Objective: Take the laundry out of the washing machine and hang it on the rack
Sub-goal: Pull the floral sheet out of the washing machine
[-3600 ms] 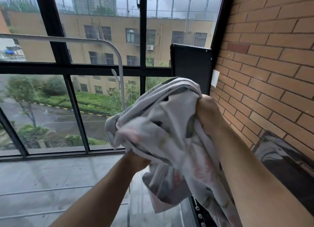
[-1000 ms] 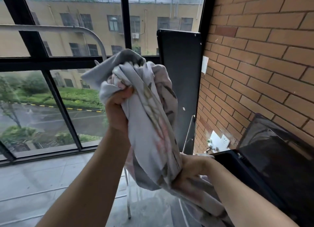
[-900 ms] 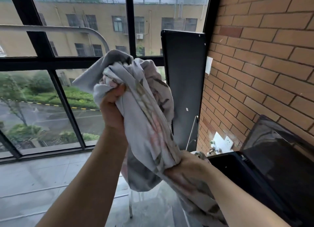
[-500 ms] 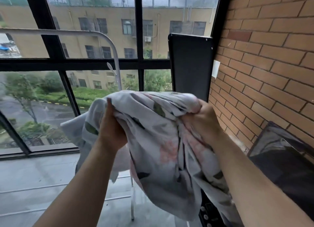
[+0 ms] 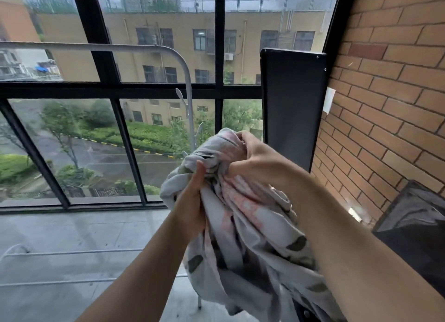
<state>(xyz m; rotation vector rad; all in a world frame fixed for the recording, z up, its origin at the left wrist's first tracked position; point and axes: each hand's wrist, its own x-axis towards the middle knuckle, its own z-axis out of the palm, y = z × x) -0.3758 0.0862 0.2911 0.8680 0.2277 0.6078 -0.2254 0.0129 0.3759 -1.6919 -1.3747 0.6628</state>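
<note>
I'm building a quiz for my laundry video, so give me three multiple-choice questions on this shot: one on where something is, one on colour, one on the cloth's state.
1. Where is the rack's top rail relative to the cloth?
A. Below it.
B. Above, to its left.
C. Directly to its right.
2. What print does the cloth carry?
A. Pink and dark green on pale.
B. Blue stripes.
C. Plain black.
3. How is the cloth now?
A. Spread over the rail.
B. Folded flat.
C. Bunched in both hands.
Answers: B, the grey rail curves up left of it; A, pink blotches and dark leaf shapes show; C, the left hand and right hand both grip it.
</note>
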